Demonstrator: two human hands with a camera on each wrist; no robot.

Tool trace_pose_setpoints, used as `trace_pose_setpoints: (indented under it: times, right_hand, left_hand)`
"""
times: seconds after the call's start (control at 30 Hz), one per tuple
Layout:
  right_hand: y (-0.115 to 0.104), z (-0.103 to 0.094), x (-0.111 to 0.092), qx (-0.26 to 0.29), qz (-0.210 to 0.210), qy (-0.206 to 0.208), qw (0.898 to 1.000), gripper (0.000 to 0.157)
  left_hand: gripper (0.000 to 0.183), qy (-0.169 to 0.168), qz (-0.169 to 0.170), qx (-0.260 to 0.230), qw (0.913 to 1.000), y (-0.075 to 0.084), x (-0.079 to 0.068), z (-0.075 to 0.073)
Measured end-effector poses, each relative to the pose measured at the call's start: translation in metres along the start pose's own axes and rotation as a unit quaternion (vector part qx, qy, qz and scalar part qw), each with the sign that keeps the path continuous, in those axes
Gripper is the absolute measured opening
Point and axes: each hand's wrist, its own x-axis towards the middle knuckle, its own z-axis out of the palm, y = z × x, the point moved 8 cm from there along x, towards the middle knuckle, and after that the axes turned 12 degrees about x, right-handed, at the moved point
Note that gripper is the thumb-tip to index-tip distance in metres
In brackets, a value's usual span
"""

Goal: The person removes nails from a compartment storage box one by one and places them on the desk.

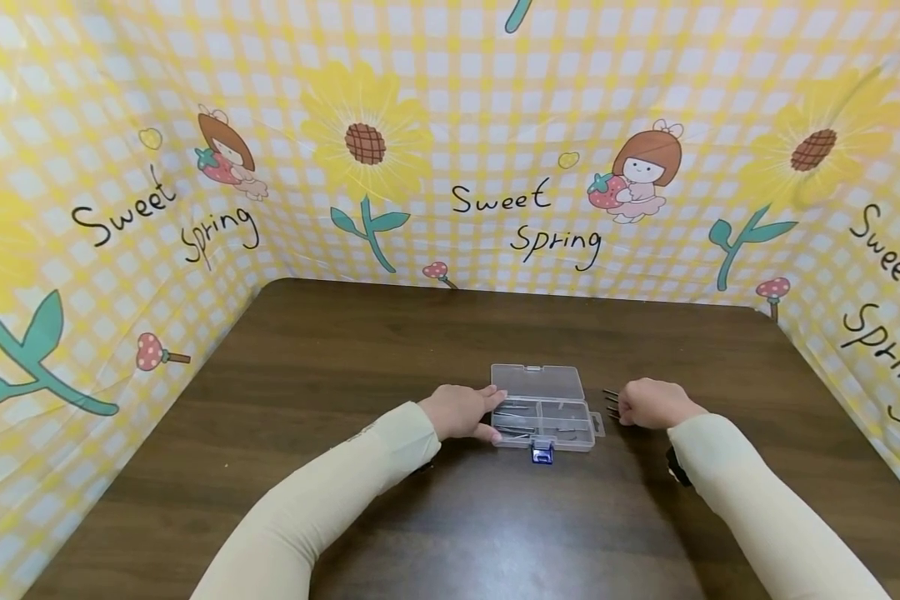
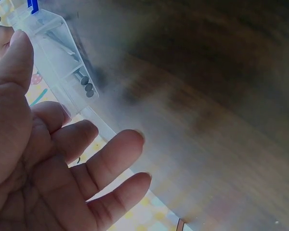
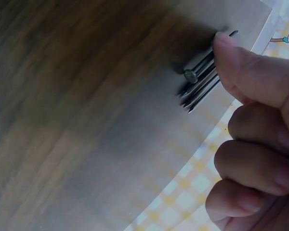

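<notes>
A clear plastic divided box (image 1: 592, 433) lies with its lid (image 1: 537, 382) folded back and its blue latch (image 1: 542, 452) toward the near side. Loose nails (image 1: 515, 430) lie in its left compartments; the left wrist view shows several round nail heads (image 2: 88, 87). At the box's left end, my left hand (image 1: 457, 410) rests with thumb and fingers spread along the edge. To the right of the box, my right hand (image 1: 656, 403) pinches at a small bunch of dark nails (image 3: 200, 89), thumb over them and the other fingers curled in. One nail's flat head (image 3: 190, 75) shows beside several points.
The box and both hands are on a dark wooden table (image 1: 390, 350). A yellow checked cloth (image 1: 435, 108) with flowers and lettering rises along its back and sides. A hanging tab (image 1: 598, 424) sticks out from the box's right end, between box and nails.
</notes>
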Motion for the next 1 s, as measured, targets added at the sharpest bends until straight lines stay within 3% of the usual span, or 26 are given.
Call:
trace_pose_setpoints:
  times: [0.47, 0.77, 1.0]
  right_hand:
    - [-0.007, -0.010, 0.001, -0.013, -0.005, 0.025, 1.000, 0.032]
    - [-0.027, -0.022, 0.005, -0.021, -0.045, 0.080, 0.996, 0.008]
    - [-0.047, -0.015, 0.014, -0.007, -0.074, 0.101, 0.992, 0.012]
  left_hand:
    - [0.075, 0.001, 0.001, -0.010, 1.0000, 0.001, -0.001, -0.002]
    - [0.076, 0.001, 0.001, -0.014, 0.9999, 0.000, 0.000, -0.001]
    - [0.075, 0.001, 0.002, -0.012, 0.9999, 0.000, 0.002, 0.000]
